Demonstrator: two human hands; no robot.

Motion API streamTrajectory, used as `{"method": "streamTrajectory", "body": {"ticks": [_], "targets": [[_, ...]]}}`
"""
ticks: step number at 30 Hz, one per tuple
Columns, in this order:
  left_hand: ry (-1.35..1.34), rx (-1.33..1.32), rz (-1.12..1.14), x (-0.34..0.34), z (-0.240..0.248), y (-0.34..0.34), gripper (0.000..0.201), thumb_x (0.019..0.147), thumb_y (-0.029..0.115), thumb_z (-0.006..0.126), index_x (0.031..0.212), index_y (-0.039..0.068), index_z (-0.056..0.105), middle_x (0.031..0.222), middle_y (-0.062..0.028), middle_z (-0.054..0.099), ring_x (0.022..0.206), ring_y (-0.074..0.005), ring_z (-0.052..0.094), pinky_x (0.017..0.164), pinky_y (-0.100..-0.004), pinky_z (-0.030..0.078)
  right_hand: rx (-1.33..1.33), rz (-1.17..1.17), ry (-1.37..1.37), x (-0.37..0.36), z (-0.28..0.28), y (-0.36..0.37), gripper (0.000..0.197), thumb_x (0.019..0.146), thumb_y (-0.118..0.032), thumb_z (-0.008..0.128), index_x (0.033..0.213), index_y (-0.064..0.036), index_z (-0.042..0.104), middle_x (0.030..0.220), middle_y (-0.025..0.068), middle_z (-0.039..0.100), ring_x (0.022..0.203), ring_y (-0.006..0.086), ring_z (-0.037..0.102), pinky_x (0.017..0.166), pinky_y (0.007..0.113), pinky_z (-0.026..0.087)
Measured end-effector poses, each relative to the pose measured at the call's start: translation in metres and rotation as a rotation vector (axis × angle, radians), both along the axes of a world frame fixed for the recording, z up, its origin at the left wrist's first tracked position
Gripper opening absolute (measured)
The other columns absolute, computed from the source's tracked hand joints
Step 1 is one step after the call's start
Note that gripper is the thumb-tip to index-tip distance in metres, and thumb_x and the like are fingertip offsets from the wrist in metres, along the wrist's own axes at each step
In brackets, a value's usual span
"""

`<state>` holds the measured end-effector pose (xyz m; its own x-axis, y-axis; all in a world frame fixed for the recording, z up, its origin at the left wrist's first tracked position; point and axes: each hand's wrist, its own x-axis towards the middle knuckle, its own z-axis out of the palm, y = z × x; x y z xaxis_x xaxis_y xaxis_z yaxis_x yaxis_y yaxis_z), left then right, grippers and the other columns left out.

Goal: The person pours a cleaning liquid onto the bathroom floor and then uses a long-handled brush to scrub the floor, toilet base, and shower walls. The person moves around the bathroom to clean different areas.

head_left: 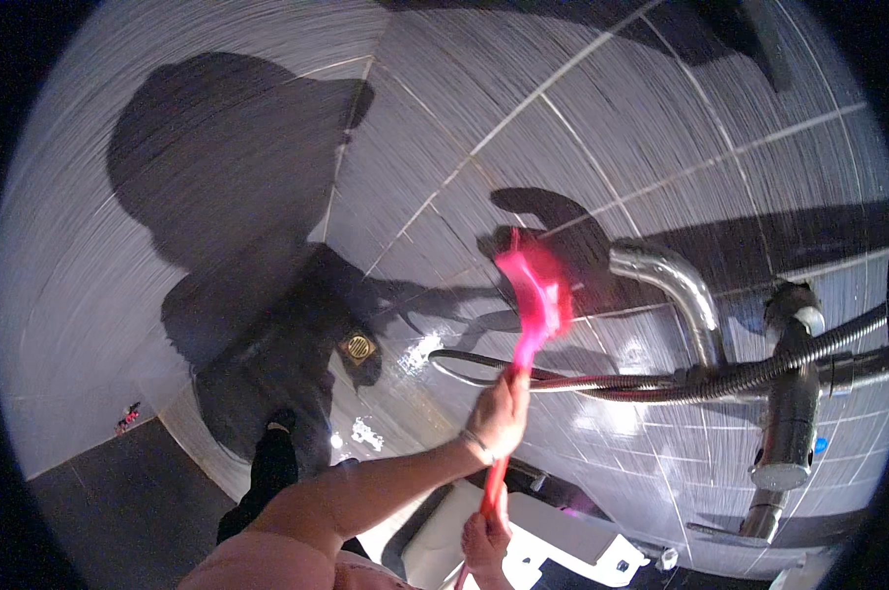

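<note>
A long-handled scrub brush with a bright pink curved head (pixel 536 290) is raised toward the grey tiled wall (pixel 612 108). Whether its bristles touch the tiles, I cannot tell, as that side is blurred. Wrapped round the red handle just below the head is my left hand (pixel 501 413), with a thin bracelet at the wrist. Lower on the same handle, near the bottom edge, my right hand (pixel 487 539) is closed too. The end of the handle runs out of view.
Right of the brush, a chrome spout (pixel 676 285) and mixer tap (pixel 787 433) project from the wall. A looped metal shower hose (pixel 622 391) passes close to my left hand. On the floor is a brass drain (pixel 358 345). A white fixture (pixel 563 539) lies beyond my right hand.
</note>
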<state>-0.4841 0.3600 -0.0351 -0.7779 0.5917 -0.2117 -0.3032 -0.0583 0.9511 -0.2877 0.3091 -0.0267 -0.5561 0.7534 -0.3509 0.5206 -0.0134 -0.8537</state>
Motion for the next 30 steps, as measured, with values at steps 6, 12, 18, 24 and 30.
{"method": "streamTrajectory", "body": {"ticks": [6, 12, 18, 24, 30], "targets": [[-0.189, -0.012, 0.124, -0.141, 0.068, -0.034, 0.044, 0.092, 0.037, 0.025, 0.08, -0.001, 0.045, 0.059, -0.0148, 0.05, 0.06, -0.0359, 0.054, 0.053, -0.0418, 0.042, -0.004, 0.234, 0.061, -0.149, 0.05, 0.011, 0.05, 0.083, -0.003, 0.045, 0.132, -0.0122, 0.034, 0.065, -0.0019, 0.045, 0.053, 0.0074, 0.041, 0.049, 0.022, 0.037], [-0.116, 0.019, 0.151, -0.038, 0.016, 0.001, 0.044, 0.092, 0.035, 0.025, 0.084, -0.001, 0.048, 0.066, -0.018, 0.054, 0.069, -0.0356, 0.057, 0.061, -0.0428, 0.043, -0.094, 0.135, 0.056, -0.058, 0.05, 0.008, 0.057, 0.085, 0.0, 0.041, 0.136, -0.0173, 0.023, 0.055, -0.0059, 0.037, 0.043, 0.0023, 0.034, 0.038, 0.017, 0.031], [-0.241, 0.117, 0.351, -0.191, 0.034, -0.049, 0.051, 0.088, 0.053, 0.025, 0.065, 0.009, 0.041, 0.046, -0.0004, 0.039, 0.03, -0.0131, 0.039, 0.027, -0.0268, 0.033, -0.01, 0.349, -0.098, -0.194, 0.068, -0.008, 0.057, 0.084, -0.007, 0.042, 0.136, -0.0191, 0.022, 0.05, -0.006, 0.036, 0.038, 0.0032, 0.034, 0.034, 0.018, 0.03], [0.027, -0.108, 0.236, -0.131, 0.025, -0.031, 0.051, 0.091, 0.042, 0.022, 0.084, -0.001, 0.047, 0.067, -0.0249, 0.054, 0.067, -0.0425, 0.054, 0.057, -0.0486, 0.042, 0.152, 0.286, -0.026, -0.125, 0.049, -0.01, 0.054, 0.084, -0.005, 0.041, 0.135, -0.0134, 0.026, 0.053, -0.0056, 0.033, 0.041, 0.0024, 0.032, 0.037, 0.017, 0.027], [0.092, -0.05, 0.308, -0.116, 0.032, -0.01, 0.045, 0.091, 0.039, 0.027, 0.091, -0.001, 0.049, 0.073, -0.0273, 0.055, 0.077, -0.0455, 0.053, 0.064, -0.0501, 0.041, 0.066, 0.094, -0.086, -0.127, 0.058, -0.007, 0.056, 0.084, -0.003, 0.039, 0.136, -0.0163, 0.024, 0.052, -0.0061, 0.034, 0.04, 0.0031, 0.034, 0.037, 0.017, 0.029]]}}
